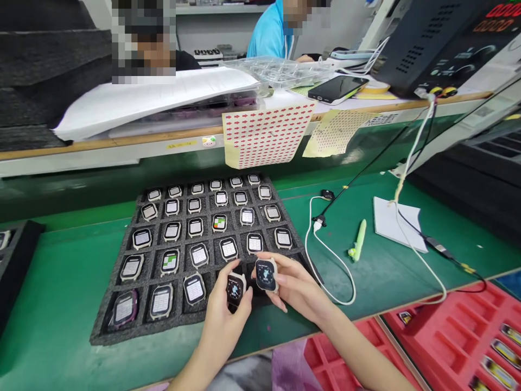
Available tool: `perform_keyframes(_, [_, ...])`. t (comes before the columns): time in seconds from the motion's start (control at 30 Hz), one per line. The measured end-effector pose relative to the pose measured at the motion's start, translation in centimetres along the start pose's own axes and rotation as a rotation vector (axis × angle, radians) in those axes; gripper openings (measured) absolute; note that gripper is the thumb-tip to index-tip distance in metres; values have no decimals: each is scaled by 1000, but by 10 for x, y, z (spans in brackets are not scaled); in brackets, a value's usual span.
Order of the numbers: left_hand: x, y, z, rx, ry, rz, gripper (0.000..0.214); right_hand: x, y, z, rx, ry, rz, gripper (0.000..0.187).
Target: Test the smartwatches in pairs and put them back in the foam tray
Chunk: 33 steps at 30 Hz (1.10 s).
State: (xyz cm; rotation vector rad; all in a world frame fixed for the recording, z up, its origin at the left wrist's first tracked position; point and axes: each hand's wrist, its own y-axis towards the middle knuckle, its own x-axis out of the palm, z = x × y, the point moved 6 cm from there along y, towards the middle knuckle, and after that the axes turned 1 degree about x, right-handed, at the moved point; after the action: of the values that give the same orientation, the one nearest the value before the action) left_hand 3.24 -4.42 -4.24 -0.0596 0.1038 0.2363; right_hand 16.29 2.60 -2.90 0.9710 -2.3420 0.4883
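Observation:
Between the thumb and fingers of my left hand point(223, 309) is a smartwatch point(235, 289) without a strap, its dark face lit with a small picture. My right hand point(299, 285) pinches a second strapless smartwatch point(266, 274) by its pale case, screen turned toward me. Both are held close together over the front right part of a dark foam tray point(108, 328). Rows of similar watches sit in the tray's compartments, most with white screens. Two show green and white blocks, and a purple-cased watch point(124, 308) lies at the front left. My hands hide the tray's front right cells.
To the right lie a white cable point(350, 282), a green pen point(359, 240) and a white paper pad point(399, 222). Red foam trays point(459, 331) stand at the lower right. A shelf edge point(163, 142) with hanging sticker sheets point(266, 136) crosses behind; two people sit beyond.

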Motion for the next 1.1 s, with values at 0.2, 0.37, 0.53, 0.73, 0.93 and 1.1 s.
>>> perform_keyframes(0.2, [-2,-2,4,5,17,-51,36,2,-1,2,8,-61,1,39])
perform_keyframes(0.37, [-4,-2,5,-8,18,-57,37,4,-1,1,2,-83,-10,40])
perform_keyframes(0.53, [-1,0,8,-7,56,-98,35,3,-1,1,11,-65,5,38])
perform_keyframes(0.73, [-4,1,10,-15,85,-50,35,2,-2,0,-5,-40,30,37])
perform_keyframes(0.93, [-3,2,12,-30,84,-63,31,3,-2,-1,-20,-72,45,36])
perform_keyframes(1.1, [-2,1,13,-32,86,-89,30,4,-1,-1,-15,-92,35,35])
